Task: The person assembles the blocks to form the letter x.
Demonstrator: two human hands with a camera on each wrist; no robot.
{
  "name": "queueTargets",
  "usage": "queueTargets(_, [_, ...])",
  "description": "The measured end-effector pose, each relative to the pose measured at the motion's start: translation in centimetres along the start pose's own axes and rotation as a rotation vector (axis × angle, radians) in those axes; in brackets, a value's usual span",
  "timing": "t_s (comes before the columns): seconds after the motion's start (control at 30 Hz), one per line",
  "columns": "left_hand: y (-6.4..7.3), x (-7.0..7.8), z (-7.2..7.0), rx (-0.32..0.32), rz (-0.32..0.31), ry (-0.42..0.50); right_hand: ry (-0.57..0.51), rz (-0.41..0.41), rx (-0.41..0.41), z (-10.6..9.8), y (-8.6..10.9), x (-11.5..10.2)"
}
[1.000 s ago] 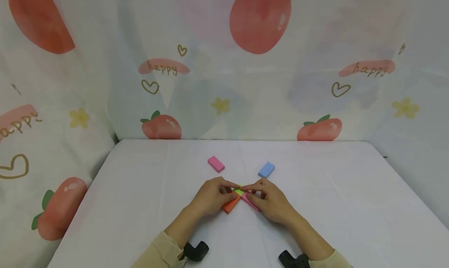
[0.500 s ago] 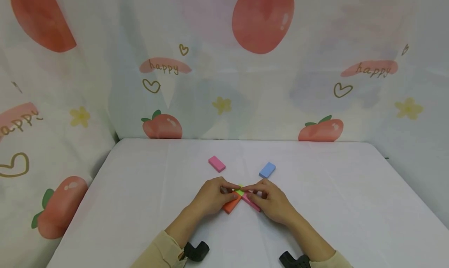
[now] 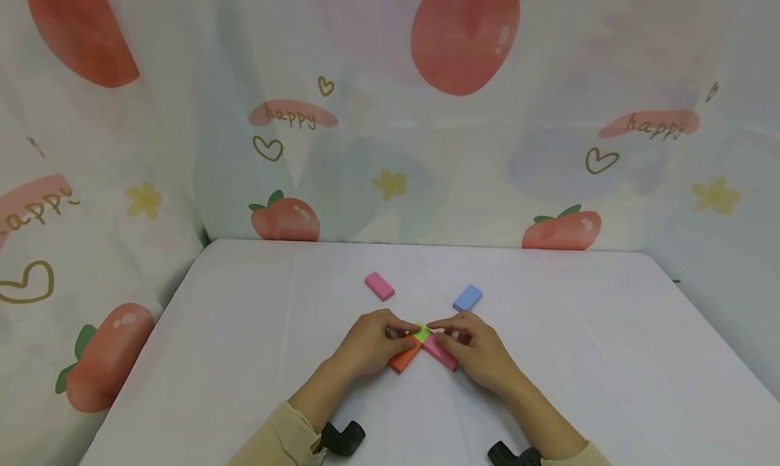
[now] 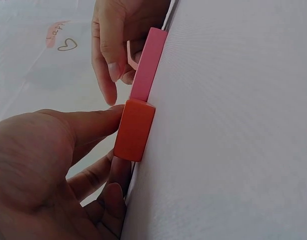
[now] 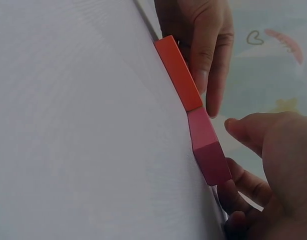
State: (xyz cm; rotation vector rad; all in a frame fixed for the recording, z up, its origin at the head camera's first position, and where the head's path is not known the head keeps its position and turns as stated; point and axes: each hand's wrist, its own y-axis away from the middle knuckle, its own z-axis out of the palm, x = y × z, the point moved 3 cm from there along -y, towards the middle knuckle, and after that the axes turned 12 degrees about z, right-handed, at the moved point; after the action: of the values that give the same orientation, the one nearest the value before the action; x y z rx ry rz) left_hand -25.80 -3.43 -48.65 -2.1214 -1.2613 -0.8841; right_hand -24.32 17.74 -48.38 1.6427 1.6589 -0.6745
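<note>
In the head view, an orange block (image 3: 405, 356), a pink block (image 3: 440, 353) and a yellow-green piece (image 3: 421, 332) meet on the white table in an upturned V. My left hand (image 3: 373, 341) pinches the orange block, thumb on its near upper edge and fingers at its far side. My right hand (image 3: 478, 351) is beside the pink block. In the right wrist view its thumb (image 5: 248, 129) stands apart from the pink block (image 5: 206, 132), while fingers lie by the block's outer side. The hands partly hide the yellow-green piece.
Farther back on the white table (image 3: 548, 330) lie another pink block (image 3: 380, 286) to the left and a blue block (image 3: 467, 297) to the right, just beyond my right hand. A patterned cloth wall (image 3: 451, 147) rises behind the table's far edge.
My right index fingertip has drawn back to the right from the join, and the right thumb has eased off the pink block, so more of it shows. My left hand keeps its hold.
</note>
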Motion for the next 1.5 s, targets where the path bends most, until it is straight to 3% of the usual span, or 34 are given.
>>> queueTargets(0.5, [0.1,-0.1,-0.1,0.004,0.007,0.009,-0.039,0.000,0.041,-0.4,-0.1,0.1])
queueTargets(0.97, [0.1,-0.1,0.0,0.010,-0.004,0.013,-0.007,0.009,0.077,-1.1,-0.5,0.3])
queueTargets(1.5, [-0.1,-0.4,-0.1,0.012,0.041,0.014,0.013,-0.002,0.114,-1.8,-0.6,0.4])
